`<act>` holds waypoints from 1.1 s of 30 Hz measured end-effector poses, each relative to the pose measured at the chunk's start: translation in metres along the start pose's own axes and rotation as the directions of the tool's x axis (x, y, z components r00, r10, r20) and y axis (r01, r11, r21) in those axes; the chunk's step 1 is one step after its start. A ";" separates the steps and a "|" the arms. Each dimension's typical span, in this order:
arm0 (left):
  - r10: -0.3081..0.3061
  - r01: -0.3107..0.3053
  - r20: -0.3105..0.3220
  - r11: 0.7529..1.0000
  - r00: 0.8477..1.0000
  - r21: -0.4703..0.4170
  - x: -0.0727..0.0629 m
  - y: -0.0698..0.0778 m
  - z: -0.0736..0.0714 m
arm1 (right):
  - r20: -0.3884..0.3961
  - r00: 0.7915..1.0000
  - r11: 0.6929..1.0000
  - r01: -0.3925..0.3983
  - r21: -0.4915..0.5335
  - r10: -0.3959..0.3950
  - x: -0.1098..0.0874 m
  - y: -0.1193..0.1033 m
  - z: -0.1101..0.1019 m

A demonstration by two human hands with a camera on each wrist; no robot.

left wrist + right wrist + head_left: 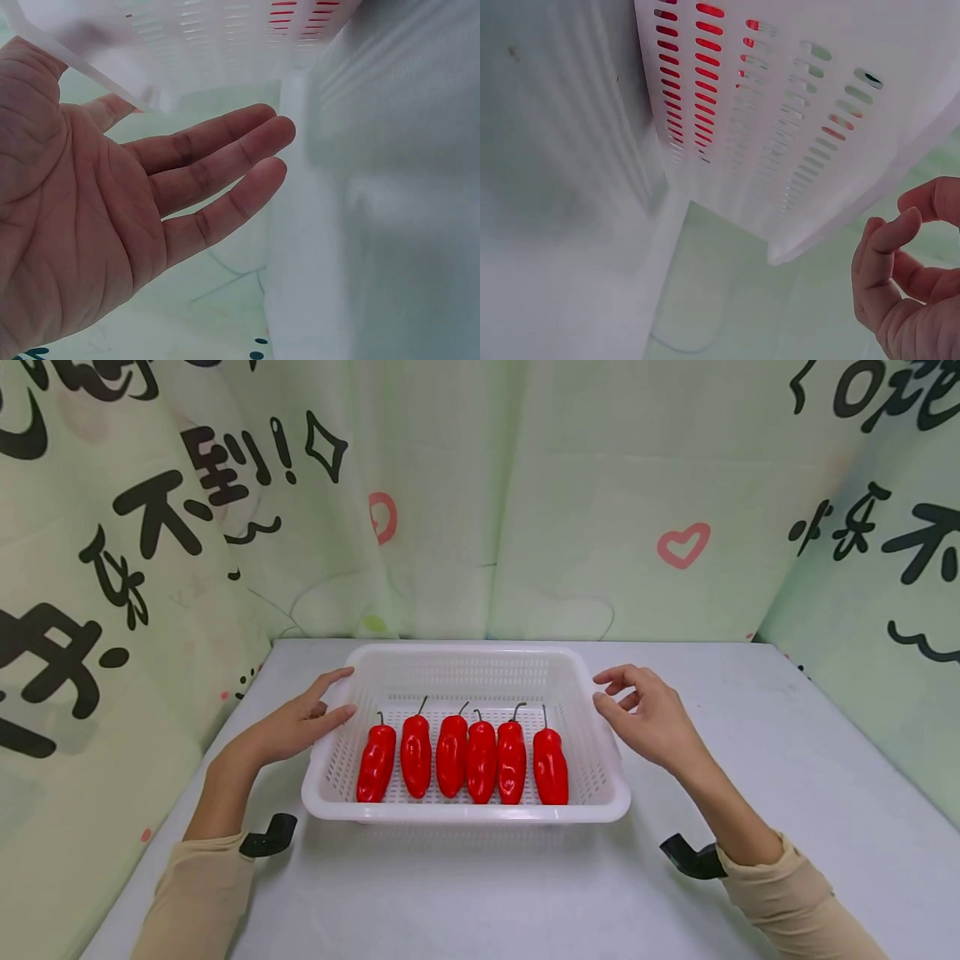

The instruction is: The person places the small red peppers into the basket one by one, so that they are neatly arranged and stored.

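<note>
A white perforated plastic basket [480, 812] stands on the table, with several glossy red peppers [416, 756] lined up inside, stems pointing to the far side. At its left rim is my left hand [296, 720], thumb and index finger at the edge. The left wrist view shows the other fingers of this hand [217, 169] stretched out below the rim, with nothing in them. Beside the right rim hovers my right hand [648, 714], its fingers loosely bent. In the right wrist view that hand [911, 277] appears apart from the basket wall [735, 172], holding nothing.
The white table [465, 893] reaches back to a pale green curtain [585, 485] with black lettering and pink hearts. Similar curtain hangs along both sides. A black strap end [268, 835] sticks out at the left sleeve, another black strap [692, 858] at the right sleeve.
</note>
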State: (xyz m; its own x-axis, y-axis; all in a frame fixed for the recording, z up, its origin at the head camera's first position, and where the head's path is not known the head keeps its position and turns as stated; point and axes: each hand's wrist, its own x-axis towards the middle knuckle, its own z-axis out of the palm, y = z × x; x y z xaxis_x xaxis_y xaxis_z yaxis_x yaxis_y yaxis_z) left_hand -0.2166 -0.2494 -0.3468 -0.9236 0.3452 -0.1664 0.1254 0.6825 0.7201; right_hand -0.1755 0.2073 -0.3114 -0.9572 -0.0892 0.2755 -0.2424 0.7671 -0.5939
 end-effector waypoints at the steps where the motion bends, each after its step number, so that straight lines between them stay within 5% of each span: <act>1: 0.001 -0.001 -0.001 1.000 1.000 -0.001 0.000 0.000 0.000 | -0.001 1.000 1.000 -0.002 -0.001 0.002 0.000 0.000 0.000; 23: -0.001 0.001 -0.014 1.000 1.000 0.003 -0.003 0.001 0.000 | -0.004 1.000 1.000 0.015 0.012 -0.015 -0.005 0.005 -0.004; 33: 0.015 -0.012 -0.032 0.995 0.999 0.098 -0.005 0.006 -0.004 | -0.022 0.999 0.999 0.036 0.035 -0.035 -0.018 0.005 -0.012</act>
State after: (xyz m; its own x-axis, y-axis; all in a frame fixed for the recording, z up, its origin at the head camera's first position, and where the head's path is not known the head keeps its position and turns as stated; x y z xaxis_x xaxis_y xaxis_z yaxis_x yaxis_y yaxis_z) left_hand -0.2122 -0.2498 -0.3393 -0.9328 0.3346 -0.1341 0.1709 0.7380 0.6528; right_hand -0.1580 0.2206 -0.3099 -0.9443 -0.1025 0.3128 -0.2823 0.7409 -0.6094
